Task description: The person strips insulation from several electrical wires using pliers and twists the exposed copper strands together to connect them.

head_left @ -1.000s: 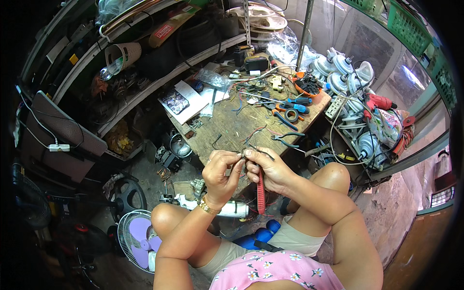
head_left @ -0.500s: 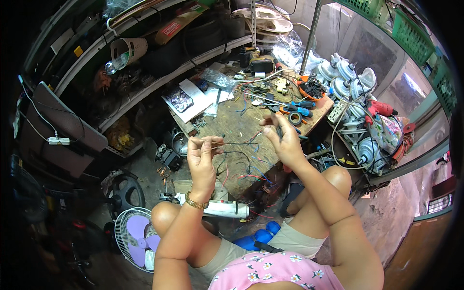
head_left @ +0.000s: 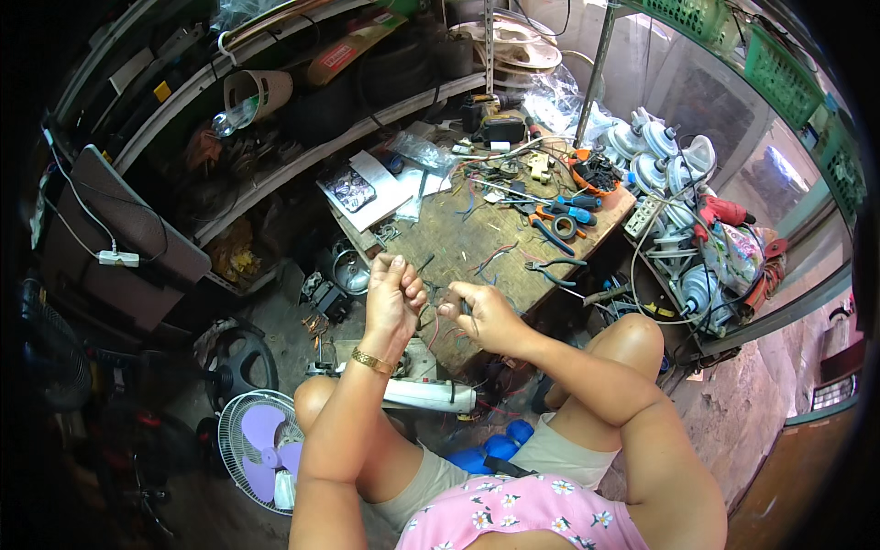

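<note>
My left hand (head_left: pixel 397 293) is raised over the near edge of the worn wooden tabletop (head_left: pixel 435 234), fingers curled round thin dark wire (head_left: pixel 425 264). Just right of it, my right hand (head_left: pixel 478 313) has bent fingers pinched on something small that I cannot make out. Thin red and dark wires hang below and between the hands, partly hidden by them. On the tabletop beyond lie loose wire ends (head_left: pixel 495 261), black-handled pliers (head_left: pixel 550 273), orange-and-black pliers (head_left: pixel 550 234), blue screwdrivers (head_left: pixel 579 202) and a black tape roll (head_left: pixel 563 227).
White round appliance parts (head_left: pixel 660 147) and a red power tool (head_left: pixel 724 209) crowd the right. Shelves (head_left: pixel 257 188) line the back left. A purple-bladed fan (head_left: pixel 258 431), steering wheel (head_left: pixel 243 362) and white tube (head_left: pixel 431 396) sit low near my legs (head_left: pixel 605 385).
Half a second ago my hands were spread apart with wires stretched between; my right hand has come down and leftward. The red-handled item seen in it a second ago no longer shows.
</note>
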